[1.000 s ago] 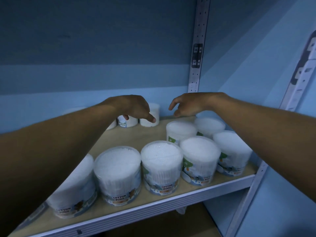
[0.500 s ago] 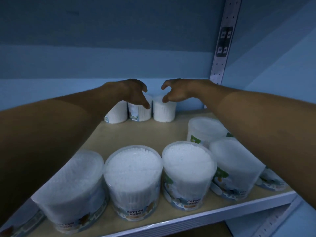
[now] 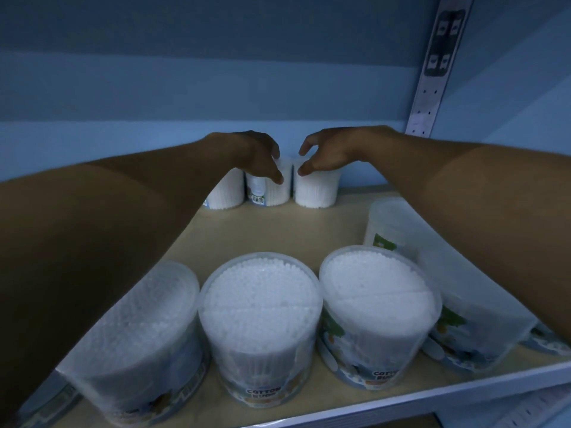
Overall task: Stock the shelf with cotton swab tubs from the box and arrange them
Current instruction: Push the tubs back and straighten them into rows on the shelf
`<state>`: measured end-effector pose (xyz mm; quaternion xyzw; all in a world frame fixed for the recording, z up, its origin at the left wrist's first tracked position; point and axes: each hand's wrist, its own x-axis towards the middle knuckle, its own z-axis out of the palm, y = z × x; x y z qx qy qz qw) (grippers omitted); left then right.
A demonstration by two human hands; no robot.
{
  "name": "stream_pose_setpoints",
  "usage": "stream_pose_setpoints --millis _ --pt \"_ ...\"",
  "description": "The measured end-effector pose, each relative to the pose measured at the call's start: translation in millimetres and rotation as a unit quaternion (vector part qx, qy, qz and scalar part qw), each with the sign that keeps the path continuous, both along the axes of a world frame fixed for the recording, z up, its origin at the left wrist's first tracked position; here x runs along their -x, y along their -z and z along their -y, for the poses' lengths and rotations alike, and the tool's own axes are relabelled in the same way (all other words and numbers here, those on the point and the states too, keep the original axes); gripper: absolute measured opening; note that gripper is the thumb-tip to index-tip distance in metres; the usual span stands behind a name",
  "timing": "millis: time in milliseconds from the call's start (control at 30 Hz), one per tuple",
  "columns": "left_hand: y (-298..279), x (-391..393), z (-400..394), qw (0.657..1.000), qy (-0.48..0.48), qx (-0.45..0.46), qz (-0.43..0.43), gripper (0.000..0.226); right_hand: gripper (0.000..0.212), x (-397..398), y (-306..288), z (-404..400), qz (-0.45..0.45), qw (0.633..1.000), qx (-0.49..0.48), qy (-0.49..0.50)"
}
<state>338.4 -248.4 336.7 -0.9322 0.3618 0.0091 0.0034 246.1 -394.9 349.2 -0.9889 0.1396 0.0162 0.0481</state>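
Observation:
Three small cotton swab tubs stand in a row at the back of the shelf (image 3: 278,239). My left hand (image 3: 258,159) is curled over the top of the middle back tub (image 3: 273,193), thumb down its front. My right hand (image 3: 329,152) arches over the right back tub (image 3: 318,189), thumb on its upper left side and forefinger raised. The left back tub (image 3: 227,194) is partly hidden by my left wrist. Several larger tubs line the front edge, among them a centre tub (image 3: 259,307) and its right neighbour (image 3: 378,298).
Another large tub (image 3: 387,225) stands behind the front row on the right, under my right forearm. A perforated metal upright (image 3: 428,97) runs up the back right corner. Bare wood lies between the front row and the back tubs. Blue wall panels close the back.
The view has moved in closer and leftward along the shelf. Both hands have reached from above the shelf's middle to the back tubs and settled on them.

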Motion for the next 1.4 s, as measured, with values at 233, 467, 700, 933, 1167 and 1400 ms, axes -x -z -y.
stream_pose_setpoints --millis 233,467,700,933,1167,1400 --pt "0 -3 0 0.999 0.000 -0.020 0.033 0.069 0.060 1 1 0 0.000 1.000 -0.010 0.004" --pt "-5 -1 -3 0.999 0.014 -0.028 0.037 0.067 0.057 4 -2 -1 0.000 1.000 -0.029 0.007" --pt "-8 9 -11 0.996 0.038 -0.057 0.050 0.066 0.056 18 -3 -7 -0.001 1.000 -0.024 -0.004" --pt "-9 26 -27 0.997 0.051 -0.046 0.037 0.065 0.050 34 1 -11 0.014 0.999 -0.030 -0.021" --pt "-11 47 -42 0.998 0.040 -0.035 0.018 0.065 0.045 49 3 -20 0.011 0.998 -0.051 -0.032" --pt "-16 70 -58 0.998 0.034 -0.035 0.025 0.067 0.044 59 4 -30 0.003 0.997 -0.063 -0.042"
